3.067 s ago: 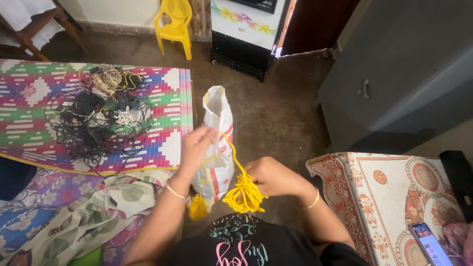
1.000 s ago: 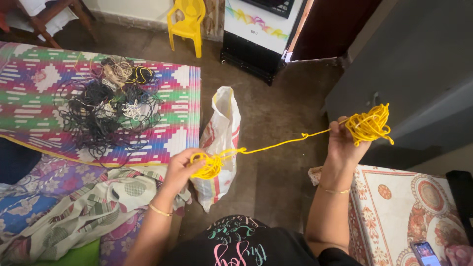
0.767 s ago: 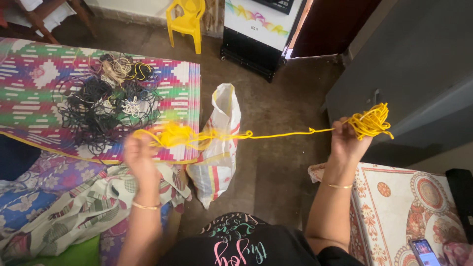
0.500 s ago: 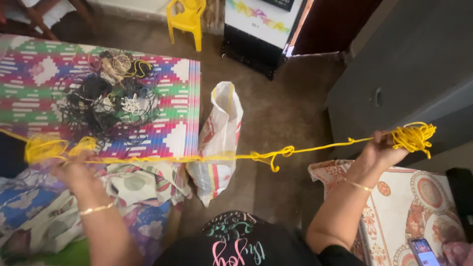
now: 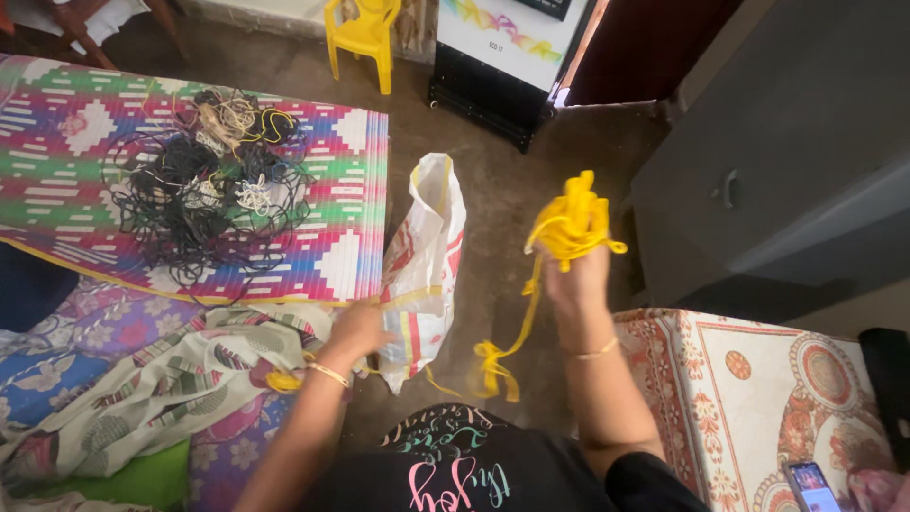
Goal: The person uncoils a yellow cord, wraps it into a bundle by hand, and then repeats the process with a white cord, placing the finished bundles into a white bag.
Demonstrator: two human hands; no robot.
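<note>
Brown floor (image 5: 493, 199), dim room, seen from the head camera looking down.

Right hand (image 5: 576, 284): raised, fist clenched round a bunched wad of yellow cord (image 5: 569, 226). Wad sits above the knuckles, loops sticking out on top and to the right. One strand drops from the fist, down and left, to a knotted clump just above the person's black shirt (image 5: 455, 474). From there the strand runs left behind the bag toward the left hand. Thin bangle on the right wrist.

Left hand (image 5: 355, 332): low, fingers curled, closed on the cord's other end; a yellow bit shows beside the wrist. Hand touches the lower edge of the bag (image 5: 424, 261). Bangle on this wrist too.

Bag: white plastic with red and yellow print, standing upright on the floor between the two hands, mouth open at the top.

Left of the bag: striped woven mat (image 5: 332, 237), multicolour. On it a pile of tangled cables (image 5: 204, 190), mostly black, some white and tan. Nearer the person, leaf-print cloth (image 5: 161, 389) crumpled over floral bedding.

Right: patterned red-cream cushion (image 5: 758, 398), phone (image 5: 813, 484) with lit screen at its lower edge. Grey cabinet (image 5: 787, 142) behind. Top: yellow plastic chair (image 5: 365, 28), black-and-white box (image 5: 507, 57) next to it.
</note>
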